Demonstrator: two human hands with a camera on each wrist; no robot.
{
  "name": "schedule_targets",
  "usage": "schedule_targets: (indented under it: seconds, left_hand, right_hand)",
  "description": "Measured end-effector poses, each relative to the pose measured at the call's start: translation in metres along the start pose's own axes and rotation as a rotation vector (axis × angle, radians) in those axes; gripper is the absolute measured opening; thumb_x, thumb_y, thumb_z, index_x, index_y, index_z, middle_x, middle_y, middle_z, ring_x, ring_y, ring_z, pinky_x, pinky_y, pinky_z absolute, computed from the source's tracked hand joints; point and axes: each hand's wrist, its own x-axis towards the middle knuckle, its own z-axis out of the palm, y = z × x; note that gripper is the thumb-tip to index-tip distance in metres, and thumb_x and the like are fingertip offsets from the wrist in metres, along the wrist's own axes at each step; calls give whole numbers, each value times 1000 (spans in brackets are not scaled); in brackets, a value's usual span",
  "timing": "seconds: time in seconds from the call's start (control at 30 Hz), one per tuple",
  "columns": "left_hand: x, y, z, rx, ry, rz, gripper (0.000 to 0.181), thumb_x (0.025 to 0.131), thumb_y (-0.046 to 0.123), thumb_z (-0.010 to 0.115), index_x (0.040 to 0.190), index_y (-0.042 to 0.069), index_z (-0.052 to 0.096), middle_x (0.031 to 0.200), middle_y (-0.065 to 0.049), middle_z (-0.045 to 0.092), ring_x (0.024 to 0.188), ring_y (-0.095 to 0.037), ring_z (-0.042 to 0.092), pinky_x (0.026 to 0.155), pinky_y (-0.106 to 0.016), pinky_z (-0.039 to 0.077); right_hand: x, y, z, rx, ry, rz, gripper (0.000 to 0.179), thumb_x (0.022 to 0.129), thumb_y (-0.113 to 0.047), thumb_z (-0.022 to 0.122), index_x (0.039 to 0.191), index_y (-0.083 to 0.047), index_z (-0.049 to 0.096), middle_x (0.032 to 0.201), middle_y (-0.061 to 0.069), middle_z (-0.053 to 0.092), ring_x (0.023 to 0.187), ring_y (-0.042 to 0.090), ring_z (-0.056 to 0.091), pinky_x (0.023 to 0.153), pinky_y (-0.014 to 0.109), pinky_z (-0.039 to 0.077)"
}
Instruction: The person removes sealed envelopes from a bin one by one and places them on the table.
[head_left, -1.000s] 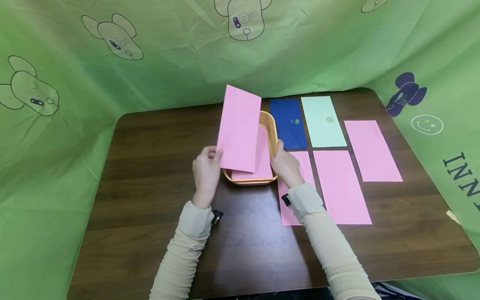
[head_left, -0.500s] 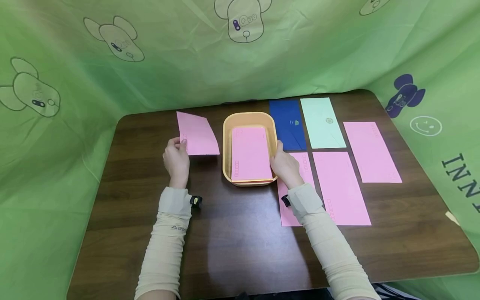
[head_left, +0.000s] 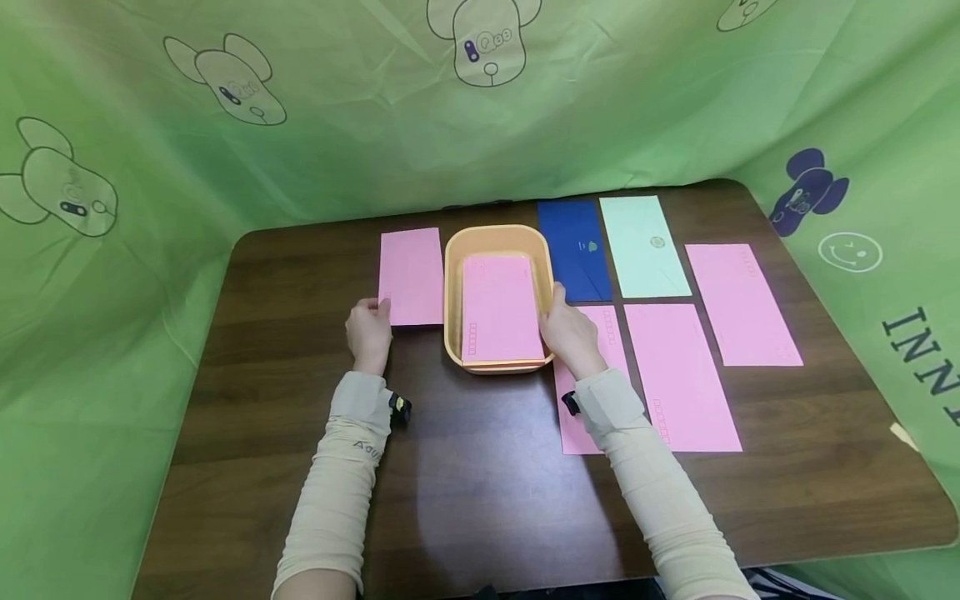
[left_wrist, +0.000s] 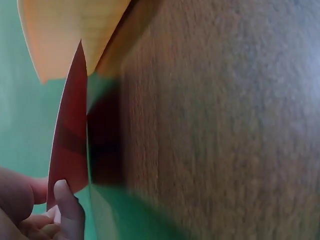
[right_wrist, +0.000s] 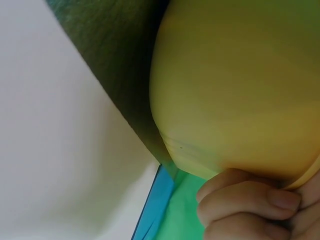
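Observation:
My left hand (head_left: 369,335) pinches the near left corner of a pink envelope (head_left: 412,275) between thumb and fingers. In the left wrist view that envelope (left_wrist: 70,125) is held just over the wooden table, its shadow beneath. It is left of a yellow-orange plastic basket (head_left: 453,300). Inside the basket lies another pink envelope (head_left: 501,308), with edges of more showing under its near end. My right hand (head_left: 572,333) grips the basket's right rim, thumb on top. The right wrist view shows its curled fingers (right_wrist: 245,200) against the basket's outer wall.
Right of the basket lie a blue envelope (head_left: 574,250), a mint-green envelope (head_left: 645,246) and several pink ones, including a far right pink envelope (head_left: 742,304) and a near pink envelope (head_left: 682,375). My right forearm passes over another pink envelope (head_left: 577,429). A green curtain (head_left: 337,150) surrounds the table (head_left: 262,375).
My left hand has carried the pink envelope from over the basket out to the left, then slightly back right and lower, where it now lies flatter. My right hand stays at the rim.

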Motion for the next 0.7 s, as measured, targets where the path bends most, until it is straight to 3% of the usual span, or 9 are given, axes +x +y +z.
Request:
schedule_targets:
  seconds: [0.07,0.13,0.2,0.27,0.37,0.47,0.7]
  left_hand:
    - [0,0,1,13,-25,-9,46,99,33,48,129,-1,54,103,-21,68,70,-24,64,77,-42,50]
    - [-1,1,2,28,-66,-30,54,98,36,50,135,-2,46,116,-25,63,91,-31,65,88,-46,49]
    - [-2,2,3,68,-125,-48,66,94,39,55,140,-4,36,129,-29,53,111,-39,57,96,-51,45]
    - [-3,1,6,128,-173,-50,78,89,40,63,143,-4,27,137,-32,41,121,-45,49,100,-54,42]
    - [-5,0,11,242,-209,-40,88,83,40,70,143,-5,23,135,-34,37,120,-47,47,96,-56,44]
    - [-6,0,16,317,-189,-31,88,82,39,73,142,-5,25,132,-33,37,122,-46,45,94,-55,46]
    - [-3,3,22,337,-157,-65,91,81,42,73,146,0,27,131,-32,33,122,-43,38,99,-51,42]
  right_hand:
    - [0,0,0,1,-1,3,61,99,-22,34,152,-6,8,122,26,60,95,37,64,80,49,49]
    - [0,0,0,1,-4,7,61,99,-22,34,152,-6,8,123,26,60,96,38,64,81,49,49]
    - [1,0,0,1,-6,11,61,99,-22,34,152,-6,8,123,27,60,95,38,64,81,49,49]
    - [1,0,0,0,-8,14,61,99,-22,35,152,-6,8,122,27,60,94,37,64,80,48,49]
    - [0,0,-1,1,-11,17,61,99,-22,35,152,-6,9,121,26,60,92,37,64,78,47,48]
    - [0,-1,-1,7,-15,18,61,100,-22,34,152,-7,8,120,26,61,92,36,64,77,46,48]
    - [0,-1,-1,-4,-12,16,60,100,-23,35,152,-6,9,115,26,63,87,35,64,71,43,48]
